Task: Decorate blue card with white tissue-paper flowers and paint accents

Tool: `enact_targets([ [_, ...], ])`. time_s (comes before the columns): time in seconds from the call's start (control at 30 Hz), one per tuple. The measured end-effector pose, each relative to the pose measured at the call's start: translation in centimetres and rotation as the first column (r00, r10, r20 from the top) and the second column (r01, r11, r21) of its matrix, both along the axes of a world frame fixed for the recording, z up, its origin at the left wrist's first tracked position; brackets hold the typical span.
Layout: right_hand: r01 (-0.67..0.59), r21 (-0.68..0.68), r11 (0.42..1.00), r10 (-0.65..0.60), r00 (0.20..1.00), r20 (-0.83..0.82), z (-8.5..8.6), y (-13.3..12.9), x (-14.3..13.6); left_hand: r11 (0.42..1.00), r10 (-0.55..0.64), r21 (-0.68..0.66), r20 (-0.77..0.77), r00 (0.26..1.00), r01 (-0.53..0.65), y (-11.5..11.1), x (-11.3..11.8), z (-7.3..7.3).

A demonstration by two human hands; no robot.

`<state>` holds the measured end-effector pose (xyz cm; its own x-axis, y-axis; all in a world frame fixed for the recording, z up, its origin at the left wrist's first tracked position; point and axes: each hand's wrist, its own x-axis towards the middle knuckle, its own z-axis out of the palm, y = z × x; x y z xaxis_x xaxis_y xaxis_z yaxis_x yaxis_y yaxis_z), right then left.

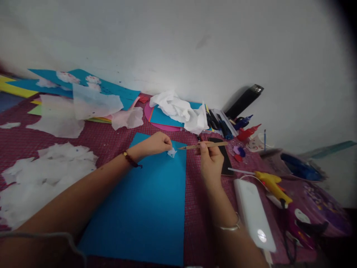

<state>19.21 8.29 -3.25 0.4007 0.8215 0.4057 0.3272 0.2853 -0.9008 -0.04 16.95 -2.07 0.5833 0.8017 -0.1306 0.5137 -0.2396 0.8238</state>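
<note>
Reaching over blue card (150, 208), the left hand (159, 143) pinches a white scrap (172, 152), the right hand (212, 159) a wooden stick (215, 144).

From six o'clock, the head camera looked forward and down, close above the sheet (150, 208). It faced the wall (167, 44) at twelve.
</note>
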Motion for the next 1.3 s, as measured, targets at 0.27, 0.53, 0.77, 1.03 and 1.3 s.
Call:
enact_targets([
  [0.27, -0.051, -0.032, 0.998, 0.053, 0.996, 0.069, -0.7, -0.1, -0.6, 0.999, 0.030, -0.034, -0.014, 0.999, -0.030, -0.7, 0.0, 0.2],
  [0.53, -0.069, -0.037, 0.997, 0.074, 0.984, 0.162, -0.9, -0.1, -0.9, 1.000, -0.024, 0.020, 0.003, 1.000, 0.024, -1.0, 0.3, -0.2],
  [0.77, -0.060, -0.034, 0.998, 0.066, 0.975, 0.212, -1.0, 0.0, -0.9, 0.999, -0.001, 0.050, -0.006, 1.000, 0.002, -0.9, 0.2, -0.1],
  [1.03, -0.082, -0.049, 0.995, 0.090, 0.974, 0.206, -1.1, 0.1, -1.0, 0.996, -0.009, 0.089, -0.061, 0.998, 0.015, -0.9, 0.4, 0.0],
  [1.3, -0.119, -0.088, 0.989, 0.133, 0.975, 0.179, -1.4, 0.2, -1.2, 0.982, 0.130, 0.134, 0.018, 0.991, -0.131, 0.0, -0.3, -0.1],
])
